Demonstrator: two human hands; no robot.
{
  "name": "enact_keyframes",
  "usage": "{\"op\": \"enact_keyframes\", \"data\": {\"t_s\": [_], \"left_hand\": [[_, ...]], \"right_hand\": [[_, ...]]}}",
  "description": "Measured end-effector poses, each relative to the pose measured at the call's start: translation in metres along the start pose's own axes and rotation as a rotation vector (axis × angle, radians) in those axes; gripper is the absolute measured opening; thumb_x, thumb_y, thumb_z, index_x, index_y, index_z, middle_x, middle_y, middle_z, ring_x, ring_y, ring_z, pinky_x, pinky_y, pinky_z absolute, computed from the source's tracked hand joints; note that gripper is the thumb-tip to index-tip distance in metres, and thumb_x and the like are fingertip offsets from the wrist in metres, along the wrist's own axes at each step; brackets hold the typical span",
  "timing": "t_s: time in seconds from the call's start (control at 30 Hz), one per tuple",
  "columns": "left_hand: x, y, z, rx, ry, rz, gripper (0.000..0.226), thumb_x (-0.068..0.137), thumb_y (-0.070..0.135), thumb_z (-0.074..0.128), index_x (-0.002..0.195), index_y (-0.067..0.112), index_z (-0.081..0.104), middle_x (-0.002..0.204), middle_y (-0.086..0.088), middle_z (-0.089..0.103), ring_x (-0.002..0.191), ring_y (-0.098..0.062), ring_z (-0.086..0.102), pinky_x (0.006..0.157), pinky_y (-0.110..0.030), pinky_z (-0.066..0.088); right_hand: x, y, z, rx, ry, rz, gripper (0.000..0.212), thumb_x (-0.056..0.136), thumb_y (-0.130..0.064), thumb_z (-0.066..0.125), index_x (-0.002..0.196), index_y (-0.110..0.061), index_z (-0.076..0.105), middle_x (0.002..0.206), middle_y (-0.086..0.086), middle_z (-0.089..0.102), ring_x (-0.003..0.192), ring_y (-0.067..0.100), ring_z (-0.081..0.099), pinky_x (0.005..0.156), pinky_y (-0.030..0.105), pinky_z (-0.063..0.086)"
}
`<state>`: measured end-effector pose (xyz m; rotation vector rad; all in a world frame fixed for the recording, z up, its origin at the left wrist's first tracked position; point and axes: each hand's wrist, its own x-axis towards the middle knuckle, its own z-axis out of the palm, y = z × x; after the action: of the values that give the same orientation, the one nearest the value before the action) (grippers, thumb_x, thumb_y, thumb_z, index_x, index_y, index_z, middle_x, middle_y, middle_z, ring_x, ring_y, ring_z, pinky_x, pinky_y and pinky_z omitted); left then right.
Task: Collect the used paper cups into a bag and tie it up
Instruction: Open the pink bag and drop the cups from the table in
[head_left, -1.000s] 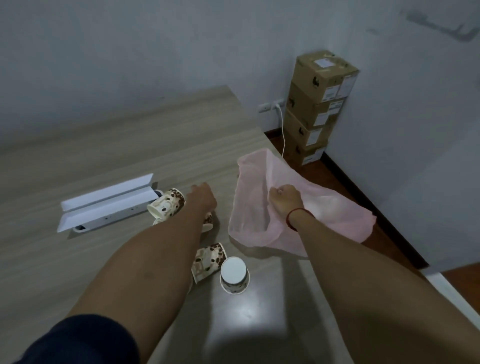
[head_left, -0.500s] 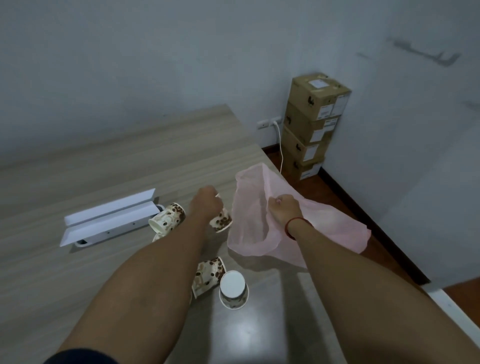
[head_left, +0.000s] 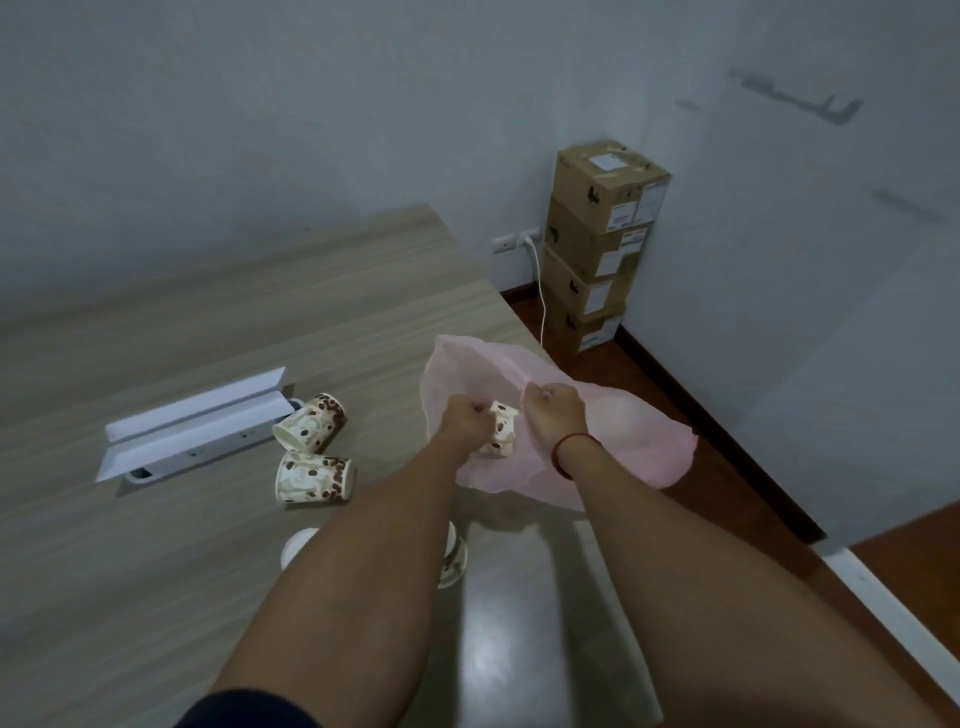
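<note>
A pink plastic bag (head_left: 634, 441) lies over the table's right edge, mouth toward me. My right hand (head_left: 553, 415) grips the bag's rim and holds it up. My left hand (head_left: 465, 423) holds a white paper cup with a coffee-bean print (head_left: 501, 428) at the bag's mouth. Two more such cups lie on their sides to the left, one (head_left: 311, 421) behind the other (head_left: 311, 478). Parts of two further cups (head_left: 298, 545) (head_left: 454, 558) show from under my left forearm.
The wooden table (head_left: 208, 322) carries a white open box (head_left: 197, 423) at the left. Stacked cardboard boxes (head_left: 597, 244) stand on the floor in the corner by a wall socket with a white cable (head_left: 540, 291). The table's right edge drops to the floor.
My left hand has lifted one cup from the group on the table and carried it right to the bag's mouth. My right hand has kept hold of the bag's rim.
</note>
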<state>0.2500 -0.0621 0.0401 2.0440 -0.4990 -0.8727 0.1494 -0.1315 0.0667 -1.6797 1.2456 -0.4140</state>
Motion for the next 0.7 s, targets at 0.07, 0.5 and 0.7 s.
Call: {"op": "enact_keyframes", "data": {"t_s": [0.07, 0.5, 0.7], "left_hand": [[-0.005, 0.001, 0.005, 0.238, -0.244, -0.001, 0.022, 0.092, 0.006, 0.054, 0.109, 0.005, 0.069, 0.11, -0.011, 0.066, 0.111, -0.031, 0.06, 0.101, -0.039, 0.049], [-0.028, -0.007, -0.035, 0.48, -0.065, 0.043, 0.036, 0.093, 0.018, 0.058, 0.122, -0.002, 0.064, 0.132, -0.018, 0.06, 0.123, -0.031, 0.056, 0.106, -0.038, 0.045], [-0.063, -0.03, -0.034, 0.673, 0.001, -0.007, 0.038, 0.09, 0.028, 0.054, 0.115, 0.002, 0.064, 0.121, -0.016, 0.065, 0.111, -0.032, 0.062, 0.095, -0.037, 0.051]], "right_hand": [[-0.003, 0.007, -0.003, 0.006, -0.019, -0.002, 0.036, 0.094, -0.024, 0.043, 0.059, -0.015, 0.043, 0.062, 0.003, 0.043, 0.066, 0.022, 0.046, 0.07, 0.033, 0.038], [-0.021, 0.008, -0.003, -0.031, -0.029, -0.022, 0.036, 0.094, -0.022, 0.043, 0.058, -0.016, 0.041, 0.06, 0.003, 0.04, 0.058, 0.017, 0.041, 0.071, 0.034, 0.039], [-0.05, 0.031, -0.003, -0.051, -0.096, -0.007, 0.033, 0.095, -0.025, 0.042, 0.064, -0.014, 0.046, 0.063, 0.003, 0.044, 0.058, 0.015, 0.042, 0.063, 0.029, 0.036]]}}
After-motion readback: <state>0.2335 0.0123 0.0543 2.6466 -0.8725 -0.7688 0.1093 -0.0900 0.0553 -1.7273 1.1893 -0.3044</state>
